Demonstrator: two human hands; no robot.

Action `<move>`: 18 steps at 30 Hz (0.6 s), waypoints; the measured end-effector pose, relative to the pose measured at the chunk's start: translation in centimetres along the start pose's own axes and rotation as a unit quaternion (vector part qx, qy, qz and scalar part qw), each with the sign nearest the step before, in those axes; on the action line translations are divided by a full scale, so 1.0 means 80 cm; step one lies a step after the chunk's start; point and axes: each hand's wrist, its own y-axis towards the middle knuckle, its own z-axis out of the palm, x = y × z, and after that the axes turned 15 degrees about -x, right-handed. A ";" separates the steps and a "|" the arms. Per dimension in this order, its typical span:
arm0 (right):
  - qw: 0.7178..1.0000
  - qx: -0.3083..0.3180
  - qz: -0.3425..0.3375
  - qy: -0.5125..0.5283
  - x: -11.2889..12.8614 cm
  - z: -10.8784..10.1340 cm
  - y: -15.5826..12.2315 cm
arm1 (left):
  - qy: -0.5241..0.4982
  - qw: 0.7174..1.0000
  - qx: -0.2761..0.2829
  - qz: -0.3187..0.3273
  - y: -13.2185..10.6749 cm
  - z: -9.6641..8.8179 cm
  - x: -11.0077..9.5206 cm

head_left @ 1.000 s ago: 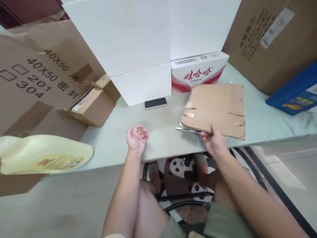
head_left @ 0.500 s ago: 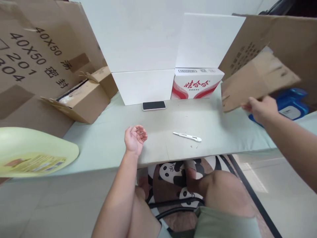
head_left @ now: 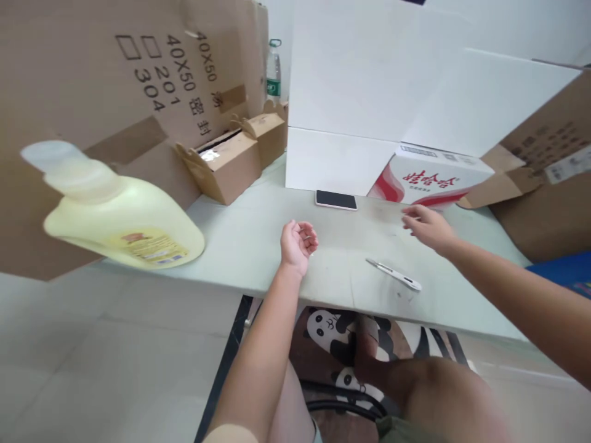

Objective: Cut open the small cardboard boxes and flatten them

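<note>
My left hand (head_left: 299,246) rests palm up over the table, fingers loosely curled and apart, with nothing in it. Over the table's right half, my right hand (head_left: 428,227) is empty, its fingers stretched toward the left. Just behind it stands a white carton with red waves and red lettering (head_left: 429,178). A white utility knife (head_left: 394,274) lies below my right hand, apart from it. Between and beyond my hands a phone with a dark screen (head_left: 336,200) lies flat. A brown cardboard piece (head_left: 492,184) is beside the carton, against the large box at the right.
A pale yellow jug (head_left: 124,215) and small brown cartons (head_left: 233,166) stand at the left before a large cardboard box (head_left: 101,80). A plastic bottle (head_left: 273,74) is behind them. White panels (head_left: 341,74) rise at the back. A blue object (head_left: 563,271) sits at the right edge.
My right hand has let go of the cardboard piece and moved left, toward the middle of the table. My view has turned left, bringing the whole jug and the bottle into sight.
</note>
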 end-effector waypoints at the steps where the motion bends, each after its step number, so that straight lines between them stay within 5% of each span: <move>1: 0.998 0.034 -0.046 -0.014 0.020 0.027 -0.010 | -0.011 1.000 -0.006 -0.002 0.000 -0.003 -0.004; 5: 0.931 0.175 -0.312 -0.069 0.114 0.145 -0.051 | -0.053 0.998 -0.041 -0.006 0.002 -0.019 -0.024; 9: 0.856 0.236 -0.459 -0.044 0.211 0.264 -0.098 | -0.091 0.992 -0.087 0.014 0.010 -0.034 -0.043; 14: 0.818 0.245 -0.521 0.005 0.310 0.377 -0.143 | -0.115 0.986 -0.100 0.075 0.013 -0.048 -0.059; 18: 0.831 0.239 -0.502 -0.016 0.339 0.412 -0.151 | -0.107 0.980 -0.116 0.122 0.017 -0.055 -0.067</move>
